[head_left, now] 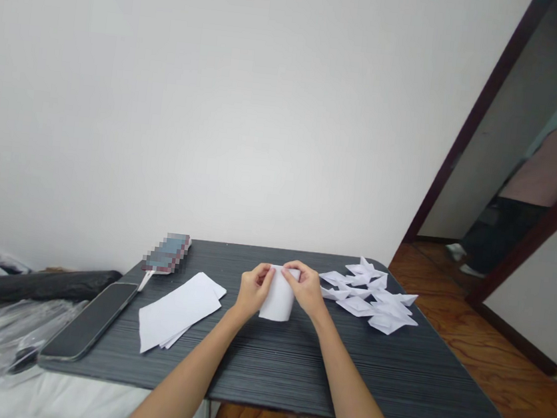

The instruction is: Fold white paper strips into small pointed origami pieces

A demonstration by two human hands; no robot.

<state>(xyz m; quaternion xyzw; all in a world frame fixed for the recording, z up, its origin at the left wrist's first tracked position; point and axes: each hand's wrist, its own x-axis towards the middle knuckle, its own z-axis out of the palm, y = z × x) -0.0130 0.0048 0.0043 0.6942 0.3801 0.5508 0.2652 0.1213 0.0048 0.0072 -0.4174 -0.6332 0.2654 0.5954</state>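
A white sheet of paper [278, 301] is bent over between my hands, above the middle of the dark table. My left hand [254, 289] pinches its upper left edge between thumb and fingers. At the upper right edge, my right hand [306, 287] grips the same paper, thumb in front. To the left lies a small stack of white paper sheets [179, 312], slightly fanned. Several folded white paper boats [374, 297] sit in a cluster to the right of my right hand.
The dark table [280, 370] stands against a white wall. A phone [92, 322] lies at its left edge, near a blurred-out device [168, 255] with a white cable. Plastic-wrapped items [3, 332] lie left of the table. Beyond the doorway, a person [538, 178] stands.
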